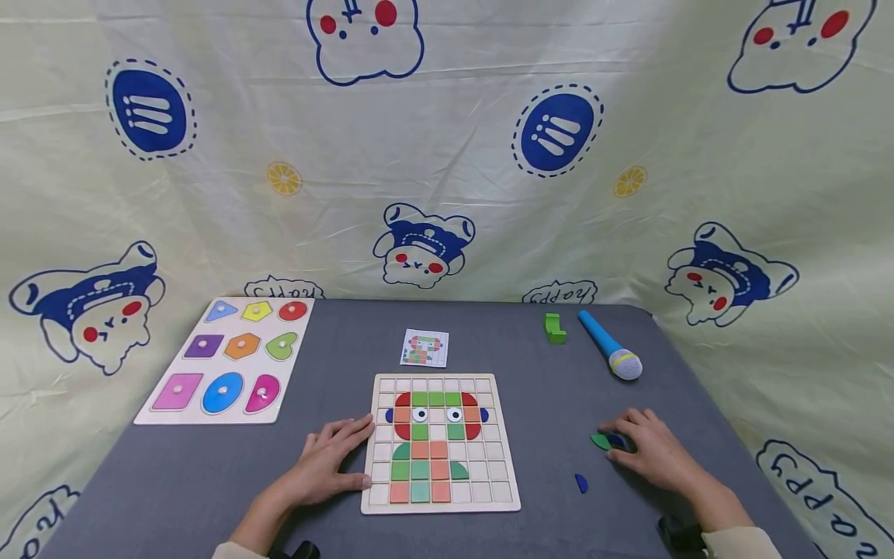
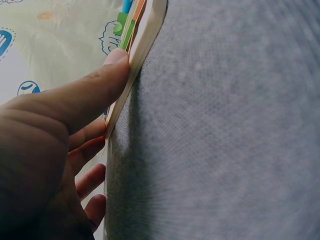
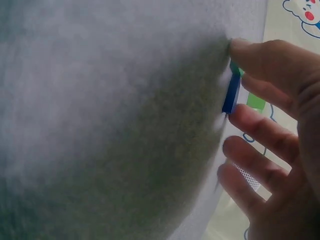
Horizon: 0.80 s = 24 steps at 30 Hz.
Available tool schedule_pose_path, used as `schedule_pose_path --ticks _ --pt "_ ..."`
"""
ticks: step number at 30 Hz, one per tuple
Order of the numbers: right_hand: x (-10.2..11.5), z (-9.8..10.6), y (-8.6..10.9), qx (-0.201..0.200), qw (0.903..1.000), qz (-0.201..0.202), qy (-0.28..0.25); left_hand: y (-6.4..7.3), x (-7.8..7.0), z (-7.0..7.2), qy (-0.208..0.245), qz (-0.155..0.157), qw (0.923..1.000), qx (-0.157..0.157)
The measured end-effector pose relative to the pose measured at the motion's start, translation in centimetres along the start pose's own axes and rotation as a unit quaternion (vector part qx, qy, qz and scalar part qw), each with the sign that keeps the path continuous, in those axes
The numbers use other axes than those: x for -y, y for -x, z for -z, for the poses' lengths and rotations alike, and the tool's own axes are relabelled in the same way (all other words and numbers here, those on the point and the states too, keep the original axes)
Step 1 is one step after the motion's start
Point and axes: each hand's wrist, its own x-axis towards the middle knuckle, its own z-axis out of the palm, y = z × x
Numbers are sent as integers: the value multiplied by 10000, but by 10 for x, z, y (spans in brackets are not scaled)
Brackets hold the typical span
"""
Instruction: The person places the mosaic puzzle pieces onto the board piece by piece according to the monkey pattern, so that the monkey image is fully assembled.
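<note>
My left hand (image 1: 328, 462) rests at the left side of a wooden grid board (image 1: 482, 473), thumb and fingertips touching its edge. Colored tiles on the board form a figure with two eye tiles (image 1: 420, 414), red rounded corners and green and orange squares. To the board's right, my right hand (image 1: 653, 450) is low at the table, its thumb and index finger pinching a small green curved tile (image 1: 600, 441). A dark blue tile (image 3: 231, 94) lies beside the green one, partly under the fingers. Another blue half-round tile (image 1: 581, 483) lies nearer the front.
Behind the board lies a small pattern card (image 1: 424, 348). A white shape puzzle board (image 1: 223, 361) fills the back left. Toward the back right are a green block (image 1: 555, 328) and a blue toy microphone (image 1: 611, 345). A printed cloth hangs behind the grey table (image 1: 335, 536).
</note>
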Motion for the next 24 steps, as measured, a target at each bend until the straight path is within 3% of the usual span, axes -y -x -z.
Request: schedule_pose_path --ticks 6,24 --pt "-4 -1 -1 185 9997 -10 -161 0 0 -1 -7 42 10000 -4" --pt "-5 -2 1 -2 9998 41 -216 0 2 -1 42 71 10000 16"
